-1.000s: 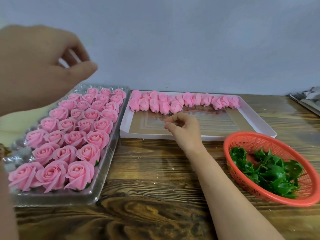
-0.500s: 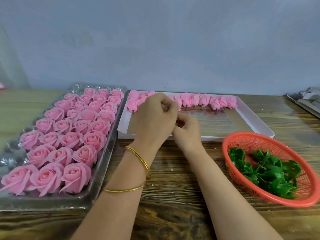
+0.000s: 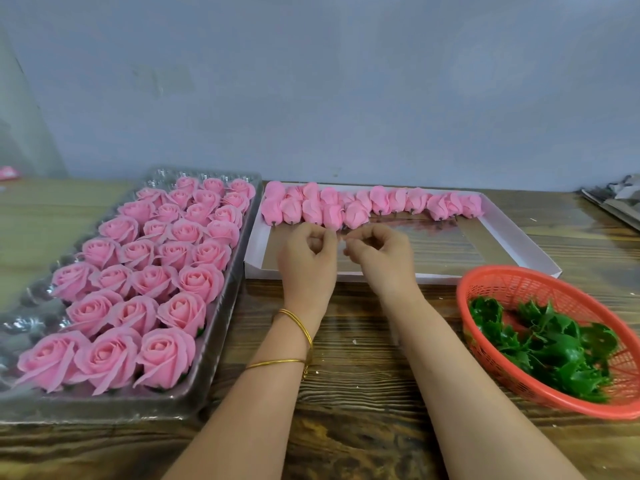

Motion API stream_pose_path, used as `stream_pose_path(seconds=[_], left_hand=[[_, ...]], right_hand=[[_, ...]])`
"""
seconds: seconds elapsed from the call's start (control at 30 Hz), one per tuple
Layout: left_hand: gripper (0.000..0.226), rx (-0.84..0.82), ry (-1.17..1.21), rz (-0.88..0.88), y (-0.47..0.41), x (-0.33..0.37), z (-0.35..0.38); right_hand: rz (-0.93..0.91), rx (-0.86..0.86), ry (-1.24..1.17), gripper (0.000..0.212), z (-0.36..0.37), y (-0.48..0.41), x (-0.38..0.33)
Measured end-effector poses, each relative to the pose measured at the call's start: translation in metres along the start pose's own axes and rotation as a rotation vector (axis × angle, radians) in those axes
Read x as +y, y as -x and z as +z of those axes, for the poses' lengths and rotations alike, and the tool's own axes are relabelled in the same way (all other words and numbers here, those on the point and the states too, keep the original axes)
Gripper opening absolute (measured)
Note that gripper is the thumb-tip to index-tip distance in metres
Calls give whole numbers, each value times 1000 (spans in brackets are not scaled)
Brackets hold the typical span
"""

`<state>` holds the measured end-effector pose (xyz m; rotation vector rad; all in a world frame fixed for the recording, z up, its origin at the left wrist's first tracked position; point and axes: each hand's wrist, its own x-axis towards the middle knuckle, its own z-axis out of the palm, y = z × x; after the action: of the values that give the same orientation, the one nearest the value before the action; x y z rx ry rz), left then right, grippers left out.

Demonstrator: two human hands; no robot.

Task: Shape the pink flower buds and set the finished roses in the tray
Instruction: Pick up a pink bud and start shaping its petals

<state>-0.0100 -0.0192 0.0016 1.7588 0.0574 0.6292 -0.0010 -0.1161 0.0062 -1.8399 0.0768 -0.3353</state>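
The left hand (image 3: 308,258) and right hand (image 3: 382,258) are hovering over the near part of the white box (image 3: 519,244). Both are curling their fingers (image 3: 330,237) in tight, thumb tip to fingertip, the two pinches nearly meeting. Whether anything is sitting between them is too small to tell. Two gold bangles (image 3: 298,327) are hanging on the left wrist.

The near left corner of the clear tray (image 3: 228,296) is running out of view, and its glossy plastic is blurring the empty cells on that side. A pink scrap (image 3: 7,173) at the left edge and a grey heap (image 3: 620,199) at the right edge are being cut off, and neither can be made out. The red basket (image 3: 485,275) of green leaf pieces (image 3: 554,351) is also passing beyond the right edge.

The pink buds (image 3: 332,214) are lying packed in a loose double row along the far wall of the box, closed and rounded, with dark stubs pointing toward the hands. The finished roses (image 3: 166,355) are sitting upright in the tray on the wooden worktop (image 3: 363,375), left of the box, with their petals spreading open.
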Motion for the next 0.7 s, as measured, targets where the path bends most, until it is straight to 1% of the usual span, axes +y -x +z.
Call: stream_pose_path(seconds=[0.13,0.23,0.33,0.4,0.47,0.53,0.6,0.7], left_hand=[[20,54,22,43,2,-6,-2],[20,94,14,56,1,-9,-2],[19,118,21,60,1,-12,-1],[19,128,27,62,1,-13,-1],[19,138,36,49,-1,-14,0],[18,147,37,37,-3,-15,1],[18,170,22,53,-5,-16,0],[18,191,-2,72,-8,-18,-1]], right_hand=[[174,-54,-40,4,2,-12,-5],[344,-71,-143,10,3,-28,-11],[467,-11,-247,21,4,-50,-13],[529,8,-210,28,5,-64,-10],[587,9,-164,28,8,-77,-4],[634,22,-105,24,12,-88,-2],[646,31,-34,27,16,-99,0],[568,-15,-7,28,19,-108,10]])
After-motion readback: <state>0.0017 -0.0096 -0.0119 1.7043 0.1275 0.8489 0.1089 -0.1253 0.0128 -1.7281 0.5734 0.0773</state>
